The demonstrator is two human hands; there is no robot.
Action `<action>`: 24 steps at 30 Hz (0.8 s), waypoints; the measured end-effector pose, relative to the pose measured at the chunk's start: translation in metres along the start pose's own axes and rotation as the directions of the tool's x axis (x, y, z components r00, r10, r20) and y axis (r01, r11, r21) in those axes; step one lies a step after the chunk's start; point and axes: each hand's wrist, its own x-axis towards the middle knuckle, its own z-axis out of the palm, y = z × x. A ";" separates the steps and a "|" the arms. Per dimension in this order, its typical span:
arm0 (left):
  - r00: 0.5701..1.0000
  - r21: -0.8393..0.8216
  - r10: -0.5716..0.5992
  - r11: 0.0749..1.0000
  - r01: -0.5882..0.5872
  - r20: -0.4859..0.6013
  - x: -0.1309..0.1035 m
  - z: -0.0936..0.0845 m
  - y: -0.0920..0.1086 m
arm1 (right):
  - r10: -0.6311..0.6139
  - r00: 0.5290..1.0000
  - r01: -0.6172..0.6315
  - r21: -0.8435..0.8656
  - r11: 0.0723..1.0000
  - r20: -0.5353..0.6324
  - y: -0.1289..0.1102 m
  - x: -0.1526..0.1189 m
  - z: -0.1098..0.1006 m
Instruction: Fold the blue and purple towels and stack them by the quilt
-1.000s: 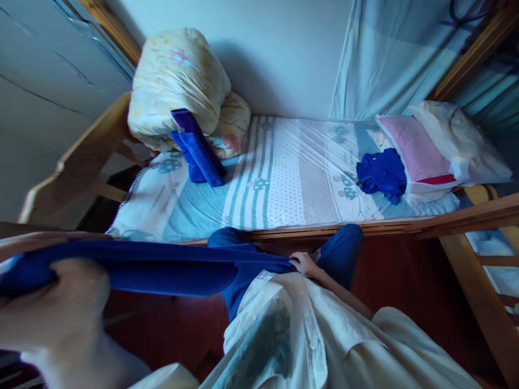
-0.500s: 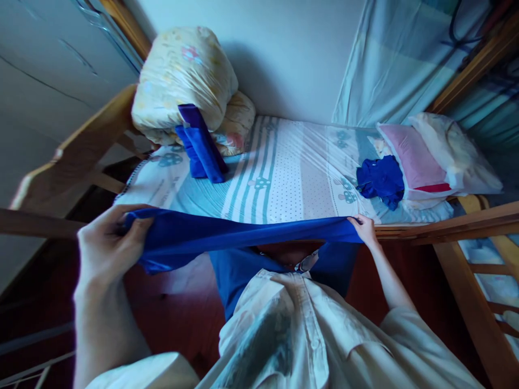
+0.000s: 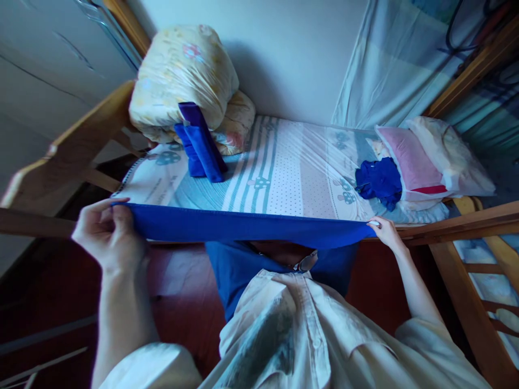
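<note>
A long blue cloth [image 3: 243,227] is stretched nearly level above the near edge of the bed. My left hand [image 3: 109,232] pinches its left end between thumb and fingers. At the other end, my right hand [image 3: 384,231] pinches the cloth's corner. Beyond it on the bed, a folded dark blue cloth bundle [image 3: 203,148] leans against a cream quilt [image 3: 184,81]. A crumpled blue garment [image 3: 379,181] lies at the right, beside a pink pillow [image 3: 411,159].
The bed has a patterned sheet [image 3: 284,178] and a wooden headboard [image 3: 77,140] at the left. A clear-wrapped pillow [image 3: 458,156] sits at the right, near a wooden rail [image 3: 466,221]. A pale curtain [image 3: 373,75] hangs behind.
Both hands have moved outward, the left one left and the right one right. The blue cloth, bunched before, is now pulled taut into a flatter, straighter band.
</note>
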 end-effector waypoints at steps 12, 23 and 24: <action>0.995 0.087 -0.102 0.991 0.104 -0.019 0.001 -0.015 -0.019 | 0.042 0.991 -0.040 0.017 0.999 -0.129 -0.007 0.000 -0.047; 0.979 0.065 -0.180 0.983 0.174 0.099 -0.006 -0.027 -0.005 | 0.164 0.977 -0.143 0.153 0.978 -0.137 -0.002 -0.024 -0.062; 0.973 0.068 -0.197 0.979 0.190 0.121 -0.006 -0.026 -0.003 | 0.162 0.977 -0.142 0.148 0.979 -0.138 -0.001 -0.024 -0.062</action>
